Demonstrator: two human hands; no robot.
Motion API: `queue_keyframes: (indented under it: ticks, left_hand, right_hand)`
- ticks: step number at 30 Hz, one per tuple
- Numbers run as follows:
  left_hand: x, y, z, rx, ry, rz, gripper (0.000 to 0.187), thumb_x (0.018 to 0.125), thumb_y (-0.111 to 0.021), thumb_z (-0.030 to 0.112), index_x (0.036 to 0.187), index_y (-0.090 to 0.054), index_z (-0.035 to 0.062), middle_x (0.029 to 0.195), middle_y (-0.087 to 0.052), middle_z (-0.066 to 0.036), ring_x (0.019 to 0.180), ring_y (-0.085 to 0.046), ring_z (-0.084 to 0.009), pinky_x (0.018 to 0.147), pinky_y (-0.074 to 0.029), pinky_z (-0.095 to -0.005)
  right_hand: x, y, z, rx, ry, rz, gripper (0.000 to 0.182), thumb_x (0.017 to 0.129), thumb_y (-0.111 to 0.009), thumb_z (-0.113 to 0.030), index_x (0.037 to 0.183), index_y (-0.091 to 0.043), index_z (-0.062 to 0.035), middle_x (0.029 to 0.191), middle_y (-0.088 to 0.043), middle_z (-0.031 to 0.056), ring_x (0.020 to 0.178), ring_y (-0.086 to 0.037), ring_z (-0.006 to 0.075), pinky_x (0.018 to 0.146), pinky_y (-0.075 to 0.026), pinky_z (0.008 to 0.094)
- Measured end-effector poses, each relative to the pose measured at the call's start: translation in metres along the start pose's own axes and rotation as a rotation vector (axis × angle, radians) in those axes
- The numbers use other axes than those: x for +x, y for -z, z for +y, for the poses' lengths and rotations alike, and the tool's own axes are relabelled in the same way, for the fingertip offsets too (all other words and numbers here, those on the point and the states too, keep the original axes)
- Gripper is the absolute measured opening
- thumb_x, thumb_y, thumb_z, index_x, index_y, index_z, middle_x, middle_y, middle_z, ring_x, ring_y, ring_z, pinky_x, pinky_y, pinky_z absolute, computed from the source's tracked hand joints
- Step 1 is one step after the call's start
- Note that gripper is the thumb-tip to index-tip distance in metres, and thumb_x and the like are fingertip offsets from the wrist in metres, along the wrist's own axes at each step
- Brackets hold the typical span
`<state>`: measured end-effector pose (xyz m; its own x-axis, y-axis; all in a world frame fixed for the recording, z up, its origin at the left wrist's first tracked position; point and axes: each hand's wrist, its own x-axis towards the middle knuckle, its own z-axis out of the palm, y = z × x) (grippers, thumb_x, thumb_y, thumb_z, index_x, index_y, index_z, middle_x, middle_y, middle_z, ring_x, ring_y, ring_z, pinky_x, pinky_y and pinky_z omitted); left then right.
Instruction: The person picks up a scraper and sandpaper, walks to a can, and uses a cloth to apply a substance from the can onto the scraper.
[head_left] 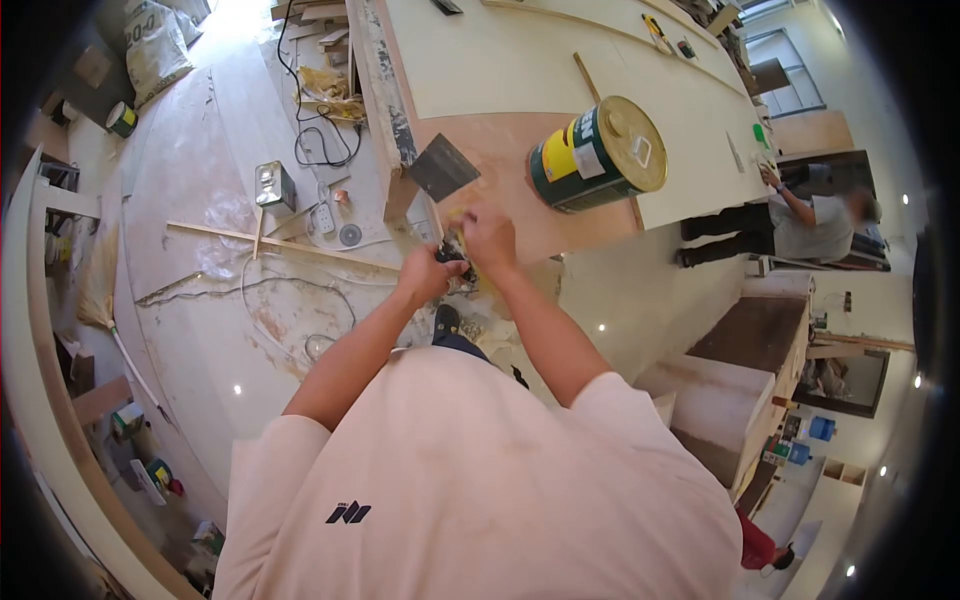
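Near the corner of the workbench, my left hand point(428, 274) is closed on a small dark object point(453, 252) whose kind I cannot make out. Close beside it, my right hand point(488, 240) has its fingers bent together around something yellowish, too small to tell. Just beyond my hands, a dark flat metal sheet point(444, 167) lies at the bench corner. A large green and yellow can point(598, 155) stands on the pinkish board point(515, 215) to the right of my hands.
A square metal tin point(274, 187), crossed wood strips point(300, 247), a power strip point(323, 219) and black cable point(330, 150) are on the floor at left. A person point(815, 225) stands at the bench's far right side. Another person point(765, 543) is at lower right.
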<state>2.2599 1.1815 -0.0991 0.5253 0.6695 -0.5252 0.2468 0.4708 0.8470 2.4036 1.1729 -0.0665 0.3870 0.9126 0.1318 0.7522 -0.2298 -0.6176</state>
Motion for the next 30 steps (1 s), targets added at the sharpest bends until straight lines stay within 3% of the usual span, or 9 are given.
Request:
queue_keyframes:
  ticks: [3,6,9,12,18,21,24,30]
  left_hand:
    - [-0.003,0.001,0.007,0.098,-0.014,0.016,0.021,0.08,-0.076,0.014,0.085,-0.064,-0.0031,0.068,-0.067,-0.01,0.046,-0.056,-0.0122,0.041,-0.045,-0.0262]
    - [-0.002,0.001,0.017,0.03,0.067,0.012,0.024,0.077,-0.079,0.016,0.085,-0.064,-0.0024,0.067,-0.066,-0.009,0.048,-0.058,-0.0141,0.044,-0.045,-0.0299]
    - [-0.002,0.003,0.024,0.022,0.137,-0.058,0.023,0.078,-0.077,0.015,0.087,-0.064,-0.0028,0.069,-0.067,-0.01,0.049,-0.058,-0.0141,0.044,-0.047,-0.0298]
    - [0.0,0.003,0.024,0.059,0.074,-0.049,0.026,0.079,-0.077,0.016,0.086,-0.062,-0.0038,0.069,-0.064,-0.009,0.05,-0.059,-0.0162,0.047,-0.051,-0.0292]
    - [0.003,0.002,0.024,0.005,0.149,-0.077,0.024,0.082,-0.074,0.015,0.087,-0.06,-0.0037,0.067,-0.062,-0.009,0.051,-0.059,-0.0163,0.047,-0.052,-0.0292]
    - [-0.008,0.002,0.039,-0.027,0.16,-0.057,0.026,0.082,-0.074,0.016,0.09,-0.059,-0.0038,0.067,-0.062,-0.008,0.051,-0.059,-0.0159,0.048,-0.052,-0.0291]
    - [0.0,0.001,0.026,-0.068,0.148,-0.082,0.026,0.083,-0.074,0.015,0.09,-0.059,-0.0036,0.067,-0.061,-0.007,0.053,-0.061,-0.0161,0.048,-0.052,-0.0287]
    - [0.008,-0.002,0.011,-0.145,0.15,-0.084,0.021,0.086,-0.071,0.015,0.089,-0.06,-0.0024,0.071,-0.063,-0.007,0.059,-0.065,-0.0169,0.052,-0.054,-0.029]
  right_hand:
    - [0.014,-0.001,0.002,0.098,-0.065,0.061,0.021,0.074,-0.073,-0.022,0.08,-0.069,-0.0029,0.078,-0.066,0.0146,0.071,-0.064,0.0278,0.067,-0.05,0.0369]
    - [-0.001,0.031,-0.001,0.149,-0.317,-0.043,0.021,0.074,-0.073,-0.023,0.081,-0.069,-0.003,0.076,-0.065,0.016,0.072,-0.064,0.0279,0.067,-0.05,0.0368]
    - [-0.029,0.024,0.003,0.056,-0.068,-0.124,0.021,0.073,-0.073,-0.023,0.079,-0.069,-0.0028,0.075,-0.063,0.017,0.073,-0.063,0.03,0.066,-0.049,0.0385]
    - [-0.015,0.019,-0.001,-0.023,-0.131,-0.194,0.02,0.073,-0.072,-0.022,0.078,-0.069,-0.0033,0.08,-0.063,0.0163,0.075,-0.061,0.0346,0.067,-0.048,0.0427]
    - [0.003,0.003,-0.005,0.054,-0.184,0.059,0.021,0.073,-0.072,-0.023,0.076,-0.066,-0.0035,0.082,-0.063,0.0175,0.077,-0.062,0.0352,0.068,-0.048,0.0439]
    - [-0.012,0.024,-0.008,0.086,-0.38,-0.193,0.021,0.075,-0.072,-0.023,0.076,-0.066,-0.0031,0.084,-0.063,0.0173,0.079,-0.061,0.0362,0.07,-0.048,0.0447]
    - [-0.026,0.016,0.002,0.024,-0.164,-0.059,0.019,0.073,-0.073,-0.023,0.079,-0.07,-0.0052,0.077,-0.066,0.0148,0.072,-0.064,0.0317,0.066,-0.049,0.0398]
    - [0.027,-0.011,0.012,-0.102,-0.209,0.129,0.022,0.075,-0.073,-0.024,0.081,-0.07,-0.0027,0.072,-0.067,0.0151,0.066,-0.066,0.0284,0.062,-0.049,0.039]
